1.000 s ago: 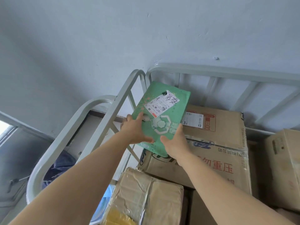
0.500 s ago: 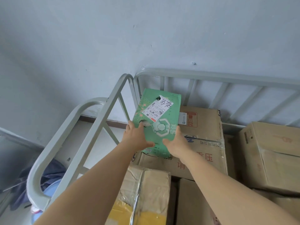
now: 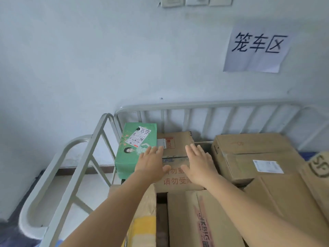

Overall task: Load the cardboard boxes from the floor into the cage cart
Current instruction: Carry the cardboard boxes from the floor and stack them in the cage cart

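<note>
Head view: green box (image 3: 137, 148) now released, sitting in cage cart (image 3: 204, 106) far-left corner beside brown box (image 3: 175, 145); it was gripped a second ago. Left hand (image 3: 151, 164) and right hand (image 3: 199, 164) fingers spread, empty, possibly hovering. Placement looks done.

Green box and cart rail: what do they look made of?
Green box: seemingly printed cardboard with a smooth finish, judging by its creased edges, colour artwork and stuck-on paper label. Cart rail: likely metal tubing painted pale grey, judging by its rounded bends and even matte coat.
</note>
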{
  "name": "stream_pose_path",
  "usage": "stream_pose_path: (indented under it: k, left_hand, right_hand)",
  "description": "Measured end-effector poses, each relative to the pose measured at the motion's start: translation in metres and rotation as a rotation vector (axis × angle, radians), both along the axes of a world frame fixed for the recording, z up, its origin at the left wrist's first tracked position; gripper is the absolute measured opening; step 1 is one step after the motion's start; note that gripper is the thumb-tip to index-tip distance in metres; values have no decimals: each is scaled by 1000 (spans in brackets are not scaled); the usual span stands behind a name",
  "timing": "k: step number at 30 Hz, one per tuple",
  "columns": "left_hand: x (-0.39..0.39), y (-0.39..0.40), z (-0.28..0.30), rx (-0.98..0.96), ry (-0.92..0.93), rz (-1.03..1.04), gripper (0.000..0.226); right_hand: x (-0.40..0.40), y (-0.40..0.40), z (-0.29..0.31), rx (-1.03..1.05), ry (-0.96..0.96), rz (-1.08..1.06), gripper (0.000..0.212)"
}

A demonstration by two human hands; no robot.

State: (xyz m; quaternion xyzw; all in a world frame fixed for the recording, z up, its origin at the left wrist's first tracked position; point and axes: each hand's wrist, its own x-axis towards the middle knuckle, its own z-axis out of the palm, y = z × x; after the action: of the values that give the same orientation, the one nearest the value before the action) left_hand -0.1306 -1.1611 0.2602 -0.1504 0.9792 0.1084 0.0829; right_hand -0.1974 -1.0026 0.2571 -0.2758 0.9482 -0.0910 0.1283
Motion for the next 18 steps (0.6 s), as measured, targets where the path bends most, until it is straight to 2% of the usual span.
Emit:
stream_pose_path:
  k: [7, 12, 18]
  left_hand:
    - [4, 99, 37, 22, 115, -235, 78]
    - [6, 172, 58, 139, 168, -368, 75]
    - [-1, 255, 75, 200, 150, -523, 75]
  right_hand:
    - [34, 116, 45, 6, 68, -216, 73]
    - [59, 194, 64, 13, 117, -368, 72]
    - [75, 285, 76, -31, 134, -569, 73]
